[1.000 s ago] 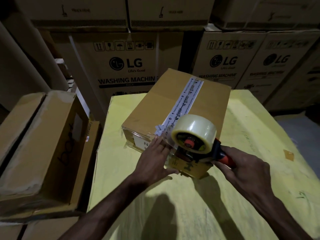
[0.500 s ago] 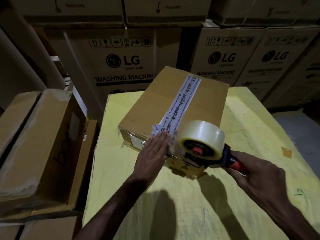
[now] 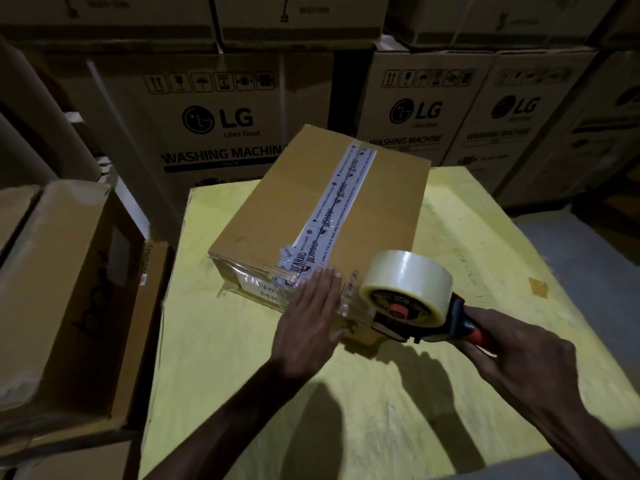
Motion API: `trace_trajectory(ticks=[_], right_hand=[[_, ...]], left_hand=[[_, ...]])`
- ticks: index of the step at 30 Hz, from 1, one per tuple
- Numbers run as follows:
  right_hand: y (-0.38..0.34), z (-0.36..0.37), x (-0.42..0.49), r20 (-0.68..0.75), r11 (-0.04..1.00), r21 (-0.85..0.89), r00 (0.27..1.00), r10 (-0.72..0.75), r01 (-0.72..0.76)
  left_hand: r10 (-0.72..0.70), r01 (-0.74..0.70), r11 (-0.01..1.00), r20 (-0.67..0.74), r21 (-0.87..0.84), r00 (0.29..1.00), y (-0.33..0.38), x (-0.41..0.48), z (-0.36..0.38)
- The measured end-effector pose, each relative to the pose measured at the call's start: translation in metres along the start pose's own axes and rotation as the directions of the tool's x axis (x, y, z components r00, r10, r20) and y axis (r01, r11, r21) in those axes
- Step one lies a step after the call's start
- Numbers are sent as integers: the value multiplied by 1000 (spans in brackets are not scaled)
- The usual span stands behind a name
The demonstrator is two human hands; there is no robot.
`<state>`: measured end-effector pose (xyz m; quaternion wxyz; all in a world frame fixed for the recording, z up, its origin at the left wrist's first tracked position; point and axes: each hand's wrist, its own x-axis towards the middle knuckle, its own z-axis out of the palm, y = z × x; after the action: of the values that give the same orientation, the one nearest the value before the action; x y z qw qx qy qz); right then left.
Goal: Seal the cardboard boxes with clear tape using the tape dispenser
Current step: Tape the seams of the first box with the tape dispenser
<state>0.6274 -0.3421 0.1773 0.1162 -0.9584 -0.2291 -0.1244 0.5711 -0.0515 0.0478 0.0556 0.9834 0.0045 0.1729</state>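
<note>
left hand (image 3: 308,320) flat on box (image 3: 311,206) | right hand (image 3: 512,362) grip clenched: tape dispenser (image 3: 415,306), roll toward box

Your brown cardboard box (image 3: 301,202) lies closed at an angle on the yellow table (image 3: 485,258), a strip of white printed tape (image 3: 337,209) running along its top seam. At its near end, your tape dispenser (image 3: 415,306), black with a red handle, carries a full roll of clear tape (image 3: 407,275) beside the box's corner.
</note>
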Motion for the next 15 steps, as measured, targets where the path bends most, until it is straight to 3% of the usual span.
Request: trace_trajectory(ticks=[3, 7, 12, 15], right_hand=[[3, 3, -2, -21, 1000, 3, 999, -26, 26], [4, 0, -5, -37, 998, 42, 998, -50, 52], [3, 1, -8, -45, 998, 48, 999, -28, 30], [6, 1, -11, -65, 997, 67, 998, -21, 25]], left_hand=[[80, -82, 994, -24, -67, 996, 31, 1, 11], [32, -33, 999, -26, -38, 999, 51, 5, 23], [92, -95, 995, -247, 0, 965, 44, 7, 46], [141, -146, 989, -286, 2, 948, 40, 10, 43]])
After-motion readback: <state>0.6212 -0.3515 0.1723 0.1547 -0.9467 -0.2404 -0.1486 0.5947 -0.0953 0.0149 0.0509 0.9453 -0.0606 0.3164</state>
